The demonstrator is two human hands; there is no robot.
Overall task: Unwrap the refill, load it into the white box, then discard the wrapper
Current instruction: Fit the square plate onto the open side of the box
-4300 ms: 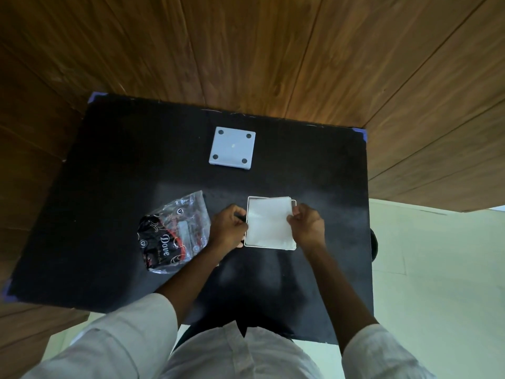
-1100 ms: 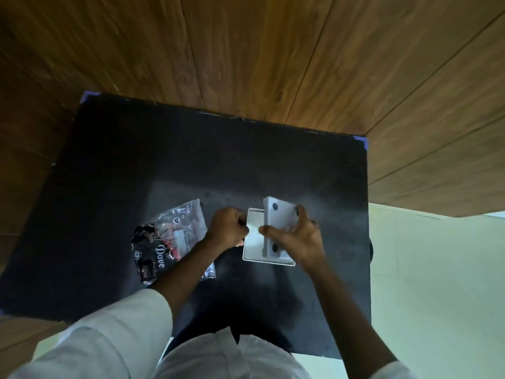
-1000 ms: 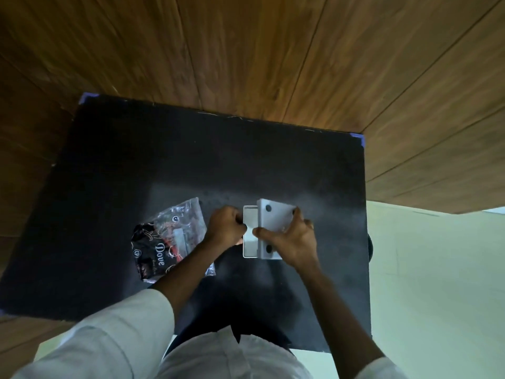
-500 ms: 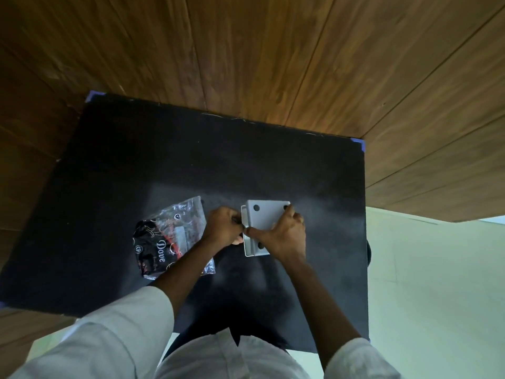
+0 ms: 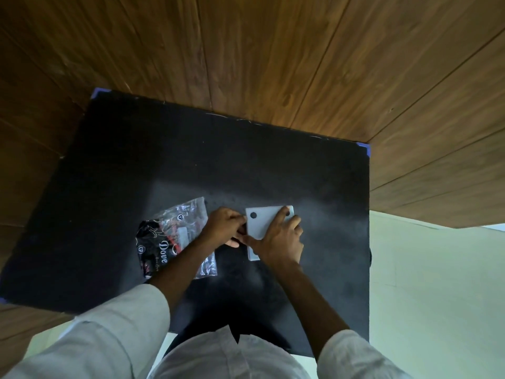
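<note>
The white box [image 5: 252,255] sits on the black table [image 5: 191,160], its lid [image 5: 261,222] pressed by the flat, straight-fingered right hand [image 5: 281,239]. The left hand [image 5: 222,228] pinches its left edge. The wrapper [image 5: 169,236] lies beside it.

The box [image 5: 263,221] is coloured white with black dots; the wrapper [image 5: 175,236] black, red and clear; the tabletop [image 5: 218,160] black.

On our table [image 5: 191,160], toward its near edge, the box [image 5: 252,256] sits right of the wrapper [image 5: 169,236], the two apart. The lid [image 5: 262,222] lies on the box. Our left hand [image 5: 222,228], between wrapper and box, holds the box's left edge. Our right hand [image 5: 281,242] rests flat over the lid's near right part. A wall [image 5: 273,50] stands behind the table, and floor [image 5: 437,296] lies to its right.
</note>
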